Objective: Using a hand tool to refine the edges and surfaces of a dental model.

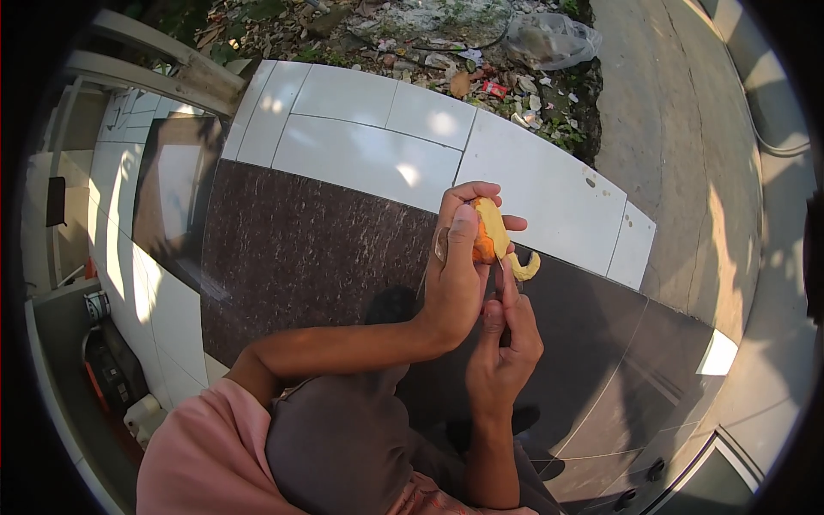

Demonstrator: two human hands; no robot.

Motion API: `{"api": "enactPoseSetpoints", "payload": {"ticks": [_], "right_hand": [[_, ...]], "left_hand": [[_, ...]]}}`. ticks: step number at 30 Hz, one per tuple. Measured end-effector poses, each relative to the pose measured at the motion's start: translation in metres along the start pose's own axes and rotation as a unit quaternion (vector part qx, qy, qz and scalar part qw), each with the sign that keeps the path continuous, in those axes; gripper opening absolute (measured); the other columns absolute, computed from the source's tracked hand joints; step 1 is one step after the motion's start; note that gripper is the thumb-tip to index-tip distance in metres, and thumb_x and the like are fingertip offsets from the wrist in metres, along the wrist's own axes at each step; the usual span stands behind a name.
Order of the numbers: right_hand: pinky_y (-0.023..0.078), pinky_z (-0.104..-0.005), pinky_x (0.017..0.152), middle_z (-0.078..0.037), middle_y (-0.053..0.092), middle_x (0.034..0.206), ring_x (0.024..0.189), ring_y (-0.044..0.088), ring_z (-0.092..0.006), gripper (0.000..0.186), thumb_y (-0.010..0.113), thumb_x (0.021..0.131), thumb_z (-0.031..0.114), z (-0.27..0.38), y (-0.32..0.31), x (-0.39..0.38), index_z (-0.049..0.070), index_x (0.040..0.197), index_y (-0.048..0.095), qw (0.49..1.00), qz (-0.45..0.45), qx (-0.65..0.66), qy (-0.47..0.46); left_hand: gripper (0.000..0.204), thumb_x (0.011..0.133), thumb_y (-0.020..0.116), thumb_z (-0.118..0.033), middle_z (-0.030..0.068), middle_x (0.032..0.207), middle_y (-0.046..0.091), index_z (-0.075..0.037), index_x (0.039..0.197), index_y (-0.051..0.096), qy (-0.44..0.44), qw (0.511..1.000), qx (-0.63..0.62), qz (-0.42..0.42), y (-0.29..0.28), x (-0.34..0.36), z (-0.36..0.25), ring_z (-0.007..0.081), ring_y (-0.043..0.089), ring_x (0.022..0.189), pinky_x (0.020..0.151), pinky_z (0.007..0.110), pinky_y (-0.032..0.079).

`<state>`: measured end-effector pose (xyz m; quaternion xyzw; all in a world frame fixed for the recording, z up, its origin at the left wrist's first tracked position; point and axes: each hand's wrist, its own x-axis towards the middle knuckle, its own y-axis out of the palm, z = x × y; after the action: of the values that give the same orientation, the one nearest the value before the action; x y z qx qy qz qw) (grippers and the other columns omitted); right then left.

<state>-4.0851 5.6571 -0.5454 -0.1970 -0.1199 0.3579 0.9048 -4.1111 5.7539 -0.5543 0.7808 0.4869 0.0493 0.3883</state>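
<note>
My left hand (457, 266) is closed around a partly peeled fruit (492, 232), bright orange on one side and pale yellow on the other; its exact kind is unclear. A curled pale yellow strip of peel (526, 268) hangs off its lower right side. Just below, my right hand (506, 343) pinches what looks like a small knife (501, 264), its thin blade against the fruit's lower end. My fingers hide most of the knife. Something clear and glossy (441, 245) shows beside my left palm, too indistinct to name.
Dark tiles (318, 249) lie under my hands, bordered by white tiles (360, 107). Beyond is littered ground with a clear plastic bag (554, 41). A concrete strip (652, 129) runs along the right. At left stand a metal rail (163, 81) and a black-and-orange case (112, 369).
</note>
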Motion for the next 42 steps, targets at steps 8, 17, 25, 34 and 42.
{"api": "enactPoseSetpoints", "payload": {"ticks": [8,17,25,34,42], "right_hand": [[0.046,-0.0271,0.059,-0.008,0.055,0.078,0.064,0.054,-0.0148,0.039,0.056,0.089,-0.004,-0.007,-0.026,0.008,0.007,0.126,0.061,0.999,0.037,-0.033,-0.019],[0.046,-0.027,0.057,-0.006,0.058,0.078,0.062,0.056,-0.0148,0.044,0.06,0.081,-0.008,-0.009,-0.044,0.011,0.01,0.121,0.065,0.984,0.091,-0.132,-0.083],[0.044,-0.0283,0.051,-0.006,0.055,0.071,0.055,0.052,-0.0145,0.044,0.058,0.08,-0.007,0.009,-0.057,0.01,0.012,0.119,0.067,0.973,0.166,-0.16,0.001],[0.046,-0.0279,0.053,-0.005,0.061,0.078,0.059,0.058,-0.0143,0.041,0.064,0.08,-0.004,0.022,-0.046,0.02,0.014,0.117,0.068,0.98,0.101,-0.151,-0.082],[0.05,-0.0256,0.065,-0.01,0.06,0.078,0.071,0.063,-0.0145,0.042,0.057,0.083,-0.011,0.026,-0.042,0.027,0.008,0.12,0.066,0.977,0.151,-0.145,-0.048]], "left_hand": [[0.076,0.093,0.043,-0.061,0.009,0.118,0.046,-0.003,0.139,0.023,0.114,0.97,0.061,0.206,-0.016,0.0,-0.005,0.0231,0.042,0.126,0.107,0.041,0.039],[0.045,0.1,0.039,-0.046,0.0115,0.112,0.056,-0.005,0.111,0.054,-0.228,0.972,-0.027,0.046,-0.014,0.012,-0.022,0.0238,0.055,0.115,0.101,0.043,0.047],[0.039,0.102,0.038,-0.039,0.0134,0.111,0.056,-0.003,0.104,0.052,-0.237,0.964,-0.123,-0.004,-0.016,0.014,-0.014,0.0247,0.057,0.111,0.096,0.04,0.051],[0.044,0.102,0.034,-0.042,0.0122,0.102,0.059,-0.003,0.107,0.054,-0.193,0.979,-0.063,-0.02,-0.01,0.011,-0.019,0.021,0.062,0.094,0.083,0.031,0.054],[0.045,0.101,0.035,-0.043,0.0105,0.098,0.06,-0.004,0.104,0.056,-0.167,0.985,-0.047,0.003,-0.009,0.01,-0.021,0.0149,0.062,0.078,0.071,0.026,0.054]]}}
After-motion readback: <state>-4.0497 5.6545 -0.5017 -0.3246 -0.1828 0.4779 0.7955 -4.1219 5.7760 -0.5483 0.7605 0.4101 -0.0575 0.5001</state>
